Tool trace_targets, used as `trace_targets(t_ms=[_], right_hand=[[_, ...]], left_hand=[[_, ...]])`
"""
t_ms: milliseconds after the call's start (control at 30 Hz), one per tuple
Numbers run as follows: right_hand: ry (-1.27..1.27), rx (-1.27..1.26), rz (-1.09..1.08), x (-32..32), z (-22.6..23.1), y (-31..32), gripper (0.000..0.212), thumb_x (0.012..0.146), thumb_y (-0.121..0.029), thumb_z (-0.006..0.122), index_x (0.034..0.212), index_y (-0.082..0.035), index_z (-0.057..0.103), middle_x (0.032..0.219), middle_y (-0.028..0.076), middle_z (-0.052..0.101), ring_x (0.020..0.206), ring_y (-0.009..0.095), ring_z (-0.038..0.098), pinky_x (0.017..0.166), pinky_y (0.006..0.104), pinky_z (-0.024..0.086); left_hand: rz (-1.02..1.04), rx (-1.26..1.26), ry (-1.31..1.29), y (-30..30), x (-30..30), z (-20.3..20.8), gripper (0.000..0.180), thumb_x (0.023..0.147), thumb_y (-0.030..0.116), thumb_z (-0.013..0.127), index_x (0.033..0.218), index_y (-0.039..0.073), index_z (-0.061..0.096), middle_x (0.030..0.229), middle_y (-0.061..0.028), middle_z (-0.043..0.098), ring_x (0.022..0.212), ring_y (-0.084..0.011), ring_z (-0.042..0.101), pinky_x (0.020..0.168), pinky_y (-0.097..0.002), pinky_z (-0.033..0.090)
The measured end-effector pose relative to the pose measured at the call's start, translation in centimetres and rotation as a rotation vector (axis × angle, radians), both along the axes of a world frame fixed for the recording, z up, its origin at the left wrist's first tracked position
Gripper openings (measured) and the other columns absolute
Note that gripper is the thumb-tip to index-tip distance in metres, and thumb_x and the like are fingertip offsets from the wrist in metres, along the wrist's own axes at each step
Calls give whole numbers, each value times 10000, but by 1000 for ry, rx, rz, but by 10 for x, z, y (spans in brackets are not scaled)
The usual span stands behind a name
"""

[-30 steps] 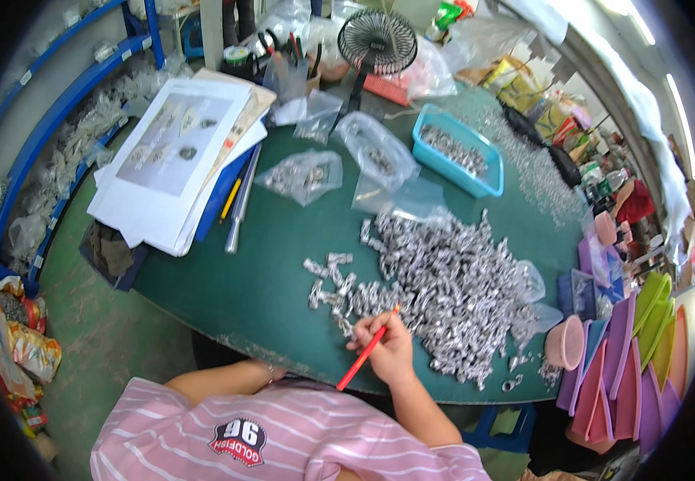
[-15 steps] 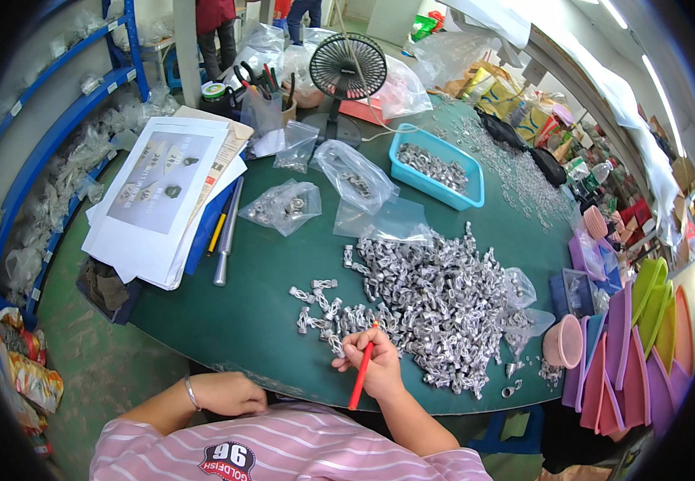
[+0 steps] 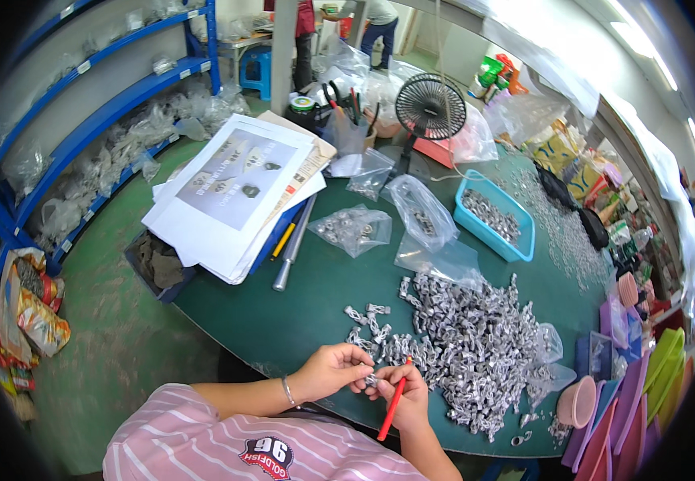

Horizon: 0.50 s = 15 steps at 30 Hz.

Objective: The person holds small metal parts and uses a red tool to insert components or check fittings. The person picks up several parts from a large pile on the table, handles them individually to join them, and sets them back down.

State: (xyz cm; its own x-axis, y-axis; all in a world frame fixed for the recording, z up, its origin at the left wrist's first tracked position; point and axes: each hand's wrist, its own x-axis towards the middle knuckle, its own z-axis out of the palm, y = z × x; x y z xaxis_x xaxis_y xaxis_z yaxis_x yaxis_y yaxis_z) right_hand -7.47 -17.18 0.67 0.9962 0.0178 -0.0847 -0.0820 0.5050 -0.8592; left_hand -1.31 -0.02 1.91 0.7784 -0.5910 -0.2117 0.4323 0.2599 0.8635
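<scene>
At the table's near edge, the fingertips of my left hand [image 3: 333, 373] and my right hand [image 3: 408, 401] meet around a small silver metal part [image 3: 371, 381]. Both hands pinch it, and the fingers cover much of it. A red pencil [image 3: 393, 410] is also held in my right hand, slanting between the fingers with its lower end toward my shirt. Just beyond the hands lies a large heap of similar silver metal parts [image 3: 476, 345]. Several loose ones [image 3: 372, 319] spread from its left side.
Papers [image 3: 227, 192], a yellow pencil [image 3: 283, 240] and a metal rod [image 3: 290, 260] lie at the left. Clear bags [image 3: 353, 230] of parts, a blue basket [image 3: 516, 252] and a black fan [image 3: 431, 107] stand farther back. A pink cup [image 3: 577, 401] and colored plastic scoops [image 3: 632, 393] are at right.
My left hand has come up from my lap to meet my right hand at the metal part. The right hand keeps the red pencil. The view has shifted toward the left.
</scene>
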Motion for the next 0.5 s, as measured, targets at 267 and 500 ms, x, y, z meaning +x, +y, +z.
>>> trace_targets(t_ms=[267,500], right_hand=[[66,183,-85,1,1,1,175,841,66,535,918,-70,456,940,134,585,672,250,624,562,333,548],[-117,13,-57,6,-4,8,241,783,112,573,810,-75,423,892,137,565,747,191,567,654,294,491]], left_hand=[[-17,-11,-120,3,-1,2,268,858,5,578,1121,-39,543,896,-86,624,749,-114,620,685,-238,519],[51,-74,-133,5,-11,3,209,831,-4,613,1035,-27,578,846,-54,606,708,-73,569,620,-200,480]])
